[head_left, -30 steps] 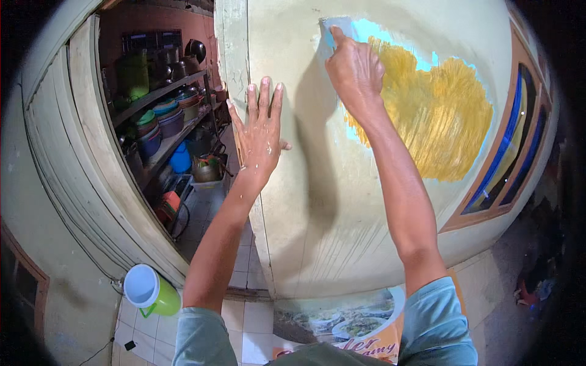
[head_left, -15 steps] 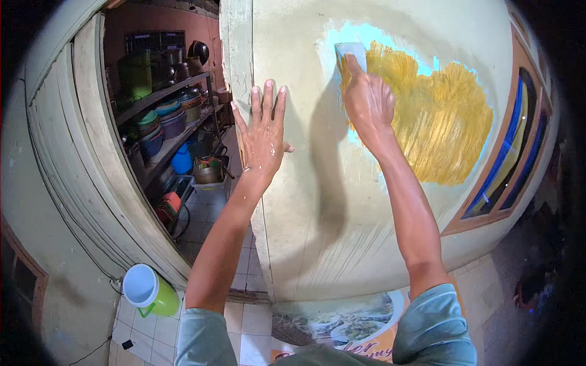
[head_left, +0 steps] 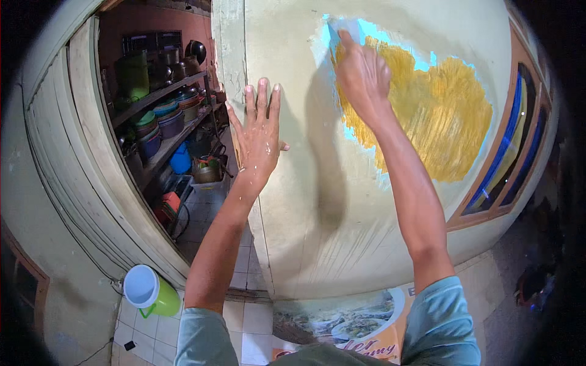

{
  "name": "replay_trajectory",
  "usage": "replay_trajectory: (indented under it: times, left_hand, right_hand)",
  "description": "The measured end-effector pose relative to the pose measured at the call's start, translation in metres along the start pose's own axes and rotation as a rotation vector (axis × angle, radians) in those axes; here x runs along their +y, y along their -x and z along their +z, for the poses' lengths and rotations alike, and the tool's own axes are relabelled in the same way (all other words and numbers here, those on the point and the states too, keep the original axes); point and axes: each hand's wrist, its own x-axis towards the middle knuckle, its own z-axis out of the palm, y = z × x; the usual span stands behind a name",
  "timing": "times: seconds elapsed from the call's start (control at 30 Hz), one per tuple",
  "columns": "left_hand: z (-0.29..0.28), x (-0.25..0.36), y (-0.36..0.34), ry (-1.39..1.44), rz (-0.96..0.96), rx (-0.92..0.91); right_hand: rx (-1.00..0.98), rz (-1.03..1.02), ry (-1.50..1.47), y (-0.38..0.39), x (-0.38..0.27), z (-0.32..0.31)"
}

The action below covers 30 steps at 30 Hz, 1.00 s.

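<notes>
My right hand [head_left: 363, 79] grips a flat grey scraper [head_left: 353, 29], index finger extended on it, against the pale wall [head_left: 293, 244] at the upper-left edge of a streaky ochre patch [head_left: 436, 122]. A jagged light-blue layer [head_left: 372, 29] borders this patch. My left hand [head_left: 259, 137] is open, fingers spread flat on the wall beside the doorway's edge, with pale flecks on its back and wrist. The right hand's fingertips and the scraper are slightly blurred.
A doorway on the left shows shelves [head_left: 155, 91] of pots and plastic tubs. A green bucket [head_left: 163, 299] stands on the tiled floor [head_left: 146, 335]. A wood-framed window [head_left: 458, 221] is at the right. A printed banner [head_left: 336, 317] lies at the wall's foot. Cables [head_left: 76, 232] run down the left wall.
My right hand and scraper moved down between the first two frames, then back up and slightly left since half a second ago. My left hand stays at the same place on the wall.
</notes>
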Motion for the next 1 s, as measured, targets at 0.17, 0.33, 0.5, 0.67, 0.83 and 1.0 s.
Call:
replay_trajectory:
  times: [0.17, 0.33, 0.5, 0.67, 0.83, 1.0]
  left_hand:
    - [-0.001, -0.005, -0.001, -0.026, 0.022, 0.005]
    - [-0.002, 0.004, 0.002, -0.038, 0.015, -0.016]
    - [-0.002, -0.001, 0.007, -0.004, 0.012, -0.025]
    - [-0.001, 0.003, 0.003, -0.017, 0.005, -0.028]
    - [-0.004, 0.001, 0.008, -0.008, 0.019, -0.019]
    - [0.0, 0.002, 0.004, -0.028, 0.01, -0.022]
  right_hand:
    - [-0.002, 0.019, -0.028, 0.006, 0.007, 0.011]
    - [0.027, 0.021, -0.013, 0.004, 0.016, 0.011]
    - [0.127, -0.011, -0.012, -0.005, 0.015, 0.011]
    - [0.055, 0.041, 0.0, 0.002, 0.026, 0.017]
    - [0.112, 0.043, -0.042, -0.022, 0.022, 0.003]
    - [-0.041, 0.117, -0.073, 0.017, 0.036, 0.012]
